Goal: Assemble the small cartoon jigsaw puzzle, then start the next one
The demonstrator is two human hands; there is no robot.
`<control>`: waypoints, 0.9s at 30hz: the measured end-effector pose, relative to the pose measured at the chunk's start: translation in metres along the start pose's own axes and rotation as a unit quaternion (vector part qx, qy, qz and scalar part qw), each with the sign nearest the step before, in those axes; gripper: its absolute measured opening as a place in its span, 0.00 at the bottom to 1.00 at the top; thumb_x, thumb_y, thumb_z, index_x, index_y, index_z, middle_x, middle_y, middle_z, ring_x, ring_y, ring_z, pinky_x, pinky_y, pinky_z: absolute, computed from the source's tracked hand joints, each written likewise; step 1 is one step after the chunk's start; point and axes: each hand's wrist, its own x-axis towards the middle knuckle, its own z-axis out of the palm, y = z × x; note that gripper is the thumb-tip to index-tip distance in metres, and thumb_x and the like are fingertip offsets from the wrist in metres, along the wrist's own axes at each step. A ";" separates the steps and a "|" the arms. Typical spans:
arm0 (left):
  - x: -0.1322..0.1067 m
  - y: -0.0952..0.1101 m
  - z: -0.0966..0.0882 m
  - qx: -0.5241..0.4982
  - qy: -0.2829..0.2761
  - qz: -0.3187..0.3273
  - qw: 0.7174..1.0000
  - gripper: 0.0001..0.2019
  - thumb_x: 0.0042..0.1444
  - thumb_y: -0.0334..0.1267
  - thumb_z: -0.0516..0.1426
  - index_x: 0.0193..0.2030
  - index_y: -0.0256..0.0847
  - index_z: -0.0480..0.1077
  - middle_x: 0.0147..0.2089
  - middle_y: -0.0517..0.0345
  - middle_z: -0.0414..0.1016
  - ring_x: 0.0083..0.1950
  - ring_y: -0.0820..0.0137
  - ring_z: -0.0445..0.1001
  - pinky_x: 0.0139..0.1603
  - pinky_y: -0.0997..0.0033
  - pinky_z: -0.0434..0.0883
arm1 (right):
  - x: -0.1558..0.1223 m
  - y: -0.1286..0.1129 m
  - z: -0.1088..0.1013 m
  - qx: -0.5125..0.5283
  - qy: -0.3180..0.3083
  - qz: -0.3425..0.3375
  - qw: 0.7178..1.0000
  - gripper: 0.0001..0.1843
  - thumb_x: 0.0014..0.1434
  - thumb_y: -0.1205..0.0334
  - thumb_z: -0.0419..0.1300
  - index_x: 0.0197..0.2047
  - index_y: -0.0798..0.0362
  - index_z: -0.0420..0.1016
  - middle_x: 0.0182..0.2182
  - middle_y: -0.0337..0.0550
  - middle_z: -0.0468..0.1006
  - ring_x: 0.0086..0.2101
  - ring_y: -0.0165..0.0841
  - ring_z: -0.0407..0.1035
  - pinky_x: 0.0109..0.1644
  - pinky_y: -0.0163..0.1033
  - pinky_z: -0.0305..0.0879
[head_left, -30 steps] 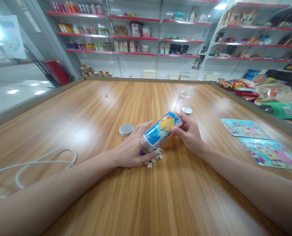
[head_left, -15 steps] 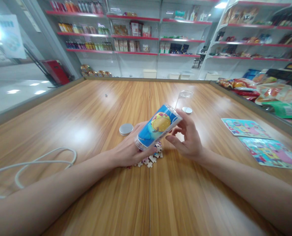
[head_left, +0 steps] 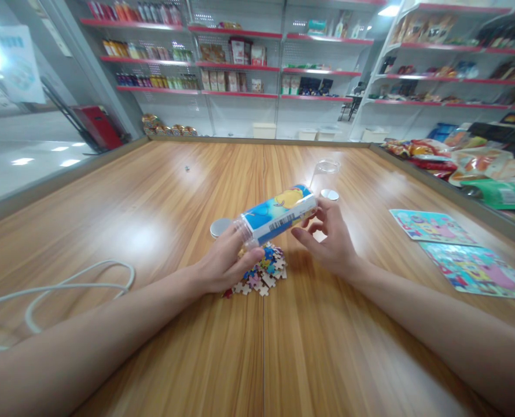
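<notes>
Holding the blue-labelled jar (head_left: 279,213) by its neck end, the left hand (head_left: 220,260) sat left of mid-frame, thumb below the rim; couldn't tell if its fingers went inside the mouth or behind it. Right hand (head_left: 333,240) was half curled at the base end, thumb apart from the jar; firm grip unclear. Jar was tilted at frame centre, long axis running lower left to upper right, threaded mouth toward lower left, base toward upper right, barcode facing the camera. Below the mouth, puzzle pieces (head_left: 264,275) lay heaped on the wooden table (head_left: 309,347). Silver lid (head_left: 219,228) lay just behind the left hand. Clear container (head_left: 326,169) stood upper right of centre, silver disc (head_left: 329,195) at its foot. Two picture sheets (head_left: 433,227) lay at right, white cable (head_left: 81,285) at left, stocked shelves (head_left: 235,66) across the top.
</notes>
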 end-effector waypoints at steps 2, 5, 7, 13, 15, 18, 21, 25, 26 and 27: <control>0.000 0.000 0.000 -0.014 0.037 -0.006 0.999 0.20 0.71 0.45 0.47 0.60 0.40 0.71 0.60 0.44 0.73 0.65 0.57 0.68 0.70 0.51 0.63 | 0.001 0.002 0.000 -0.013 -0.003 0.015 1.000 0.24 0.58 0.54 0.68 0.53 0.46 0.62 0.48 0.45 0.69 0.42 0.35 0.70 0.29 0.36 0.70; 0.000 0.001 0.000 -0.019 0.079 -0.037 0.996 0.23 0.72 0.47 0.45 0.41 0.38 0.78 0.51 0.47 0.78 0.60 0.59 0.74 0.64 0.56 0.69 | 0.000 0.005 0.001 -0.039 -0.019 0.021 0.999 0.30 0.56 0.51 0.69 0.56 0.46 0.60 0.49 0.47 0.71 0.43 0.38 0.71 0.30 0.38 0.72; 0.000 0.001 0.001 -0.012 0.097 -0.055 0.994 0.25 0.72 0.47 0.46 0.31 0.37 0.76 0.47 0.47 0.80 0.54 0.61 0.77 0.58 0.59 0.73 | -0.001 0.005 0.002 -0.074 -0.028 0.010 0.997 0.39 0.54 0.51 0.71 0.62 0.47 0.56 0.51 0.49 0.72 0.42 0.40 0.72 0.32 0.41 0.73; 0.007 0.005 0.000 0.007 0.070 -0.003 0.998 0.20 0.70 0.47 0.50 0.40 0.39 0.80 0.51 0.46 0.80 0.57 0.60 0.76 0.60 0.56 0.72 | 0.002 -0.001 -0.001 -0.133 -0.050 -0.063 0.988 0.48 0.55 0.52 0.70 0.71 0.46 0.50 0.60 0.54 0.68 0.55 0.47 0.68 0.54 0.54 0.73; 0.009 0.005 -0.001 0.015 0.055 0.019 0.998 0.18 0.70 0.45 0.50 0.42 0.40 0.80 0.50 0.46 0.80 0.56 0.61 0.75 0.59 0.55 0.71 | 0.004 -0.002 -0.003 -0.150 -0.080 -0.095 0.981 0.42 0.58 0.53 0.69 0.70 0.46 0.55 0.60 0.53 0.69 0.58 0.47 0.66 0.61 0.56 0.67; 0.008 0.004 -0.002 0.038 0.038 0.026 0.998 0.15 0.69 0.44 0.53 0.46 0.41 0.79 0.52 0.46 0.79 0.54 0.61 0.75 0.57 0.55 0.72 | 0.004 -0.002 -0.002 -0.163 -0.095 -0.116 0.975 0.32 0.58 0.55 0.68 0.63 0.48 0.63 0.55 0.51 0.73 0.55 0.46 0.69 0.59 0.55 0.68; 0.005 0.006 -0.001 0.028 0.048 0.039 0.998 0.19 0.65 0.41 0.59 0.61 0.44 0.70 0.59 0.45 0.75 0.59 0.58 0.73 0.58 0.54 0.72 | 0.003 0.000 -0.001 -0.151 -0.076 -0.085 0.982 0.31 0.55 0.58 0.69 0.60 0.49 0.63 0.52 0.52 0.75 0.52 0.47 0.71 0.55 0.54 0.71; 0.003 0.012 0.001 -0.058 0.024 0.093 0.994 0.42 0.62 0.36 0.62 0.75 0.57 0.43 0.70 0.46 0.64 0.68 0.55 0.67 0.65 0.47 0.69 | 0.003 -0.001 -0.003 -0.121 -0.100 -0.082 0.984 0.36 0.53 0.62 0.69 0.63 0.49 0.61 0.57 0.55 0.73 0.55 0.47 0.71 0.58 0.54 0.70; 0.003 0.013 0.001 -0.064 0.007 0.095 0.993 0.45 0.62 0.37 0.62 0.76 0.58 0.38 0.71 0.46 0.63 0.69 0.54 0.66 0.66 0.45 0.68 | 0.003 -0.003 -0.004 -0.117 -0.103 -0.090 0.984 0.36 0.53 0.62 0.69 0.63 0.49 0.62 0.58 0.55 0.73 0.56 0.47 0.70 0.60 0.55 0.69; 0.004 0.014 0.001 -0.063 -0.006 0.092 0.994 0.47 0.61 0.37 0.63 0.76 0.57 0.36 0.72 0.45 0.62 0.70 0.54 0.65 0.67 0.44 0.66 | 0.004 -0.005 -0.005 -0.112 -0.103 -0.096 0.984 0.35 0.54 0.61 0.69 0.63 0.48 0.63 0.58 0.54 0.73 0.57 0.47 0.70 0.61 0.55 0.68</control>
